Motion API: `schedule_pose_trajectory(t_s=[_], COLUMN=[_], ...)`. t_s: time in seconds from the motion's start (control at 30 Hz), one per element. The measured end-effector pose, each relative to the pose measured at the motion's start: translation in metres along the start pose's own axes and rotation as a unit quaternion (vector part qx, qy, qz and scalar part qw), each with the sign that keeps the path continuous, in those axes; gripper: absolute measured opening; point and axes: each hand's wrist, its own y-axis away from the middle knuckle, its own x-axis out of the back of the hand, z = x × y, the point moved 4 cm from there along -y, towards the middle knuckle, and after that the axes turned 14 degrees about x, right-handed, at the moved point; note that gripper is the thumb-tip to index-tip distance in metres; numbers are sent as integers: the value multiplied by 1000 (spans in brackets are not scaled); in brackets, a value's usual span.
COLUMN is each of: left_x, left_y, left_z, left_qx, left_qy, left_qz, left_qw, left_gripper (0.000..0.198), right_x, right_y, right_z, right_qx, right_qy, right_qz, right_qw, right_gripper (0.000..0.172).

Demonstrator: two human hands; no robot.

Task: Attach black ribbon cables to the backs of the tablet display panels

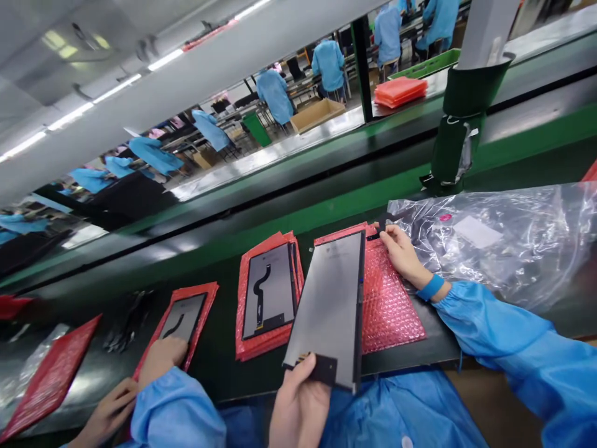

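Observation:
My left hand (301, 398) grips the lower edge of a grey LCD screen panel (329, 298), its thumb over the dark strip at the bottom. The panel is tilted in front of me, above a stack of red bubble-wrap bags (392, 305). Beyond the panel's upper right corner, my right hand (403, 252) pinches a black flex cable (385, 221), its fingers closed. To the left of my panel, another screen panel (275, 286) with a curved black cable on it rests on red bubble-wrap bags (241, 311).
A clear plastic bag (504, 236) with a white label lies to the right. At left, a co-worker's hands (163, 358) are over another panel (184, 317) in red wrap. A green-wrapped post (459, 137) rises behind the bench, near orange-red bags (400, 91).

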Motion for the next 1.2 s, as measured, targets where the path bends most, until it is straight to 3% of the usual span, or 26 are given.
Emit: schedule_pose_trajectory(t_s=[0.13,0.27,0.37,0.47,0.67,0.73,0.97,1.1,1.2], left_x=[-17,-34,-34,-25,-16,-13,-4,7,20], left_y=[-9,-23,-36,-39,-26,-23,-34,-48,-60], left_z=[-22,-44,-64,-78,-70,-67,-71,-71,-72], left_qx=[52,57,89,133,213,216,222,248,282], left_qy=[62,51,46,48,-87,-121,-152,-193,-221], left_qz=[50,22,23,21,-100,-114,-164,-208,-227], left_qw=[995,997,995,990,968,962,949,926,906], left_gripper=[43,45,37,37,48,51,47,44,53], right_x=[18,32,36,31,11,7,0,-6,-11], right_y=[-10,-15,-14,-9,4,7,13,15,16], right_z=[-6,-17,-26,-36,-51,-53,-42,-27,-14], right_qx=[-8,-21,-37,-65,-127,-135,-148,-148,-148], right_qy=[1,-23,-46,-42,-65,-69,-87,-98,-98], right_qz=[42,55,48,-1,-103,-120,-130,-134,-146], right_qw=[999,998,997,997,984,981,977,975,973], right_gripper=[28,24,23,20,12,12,15,18,17])
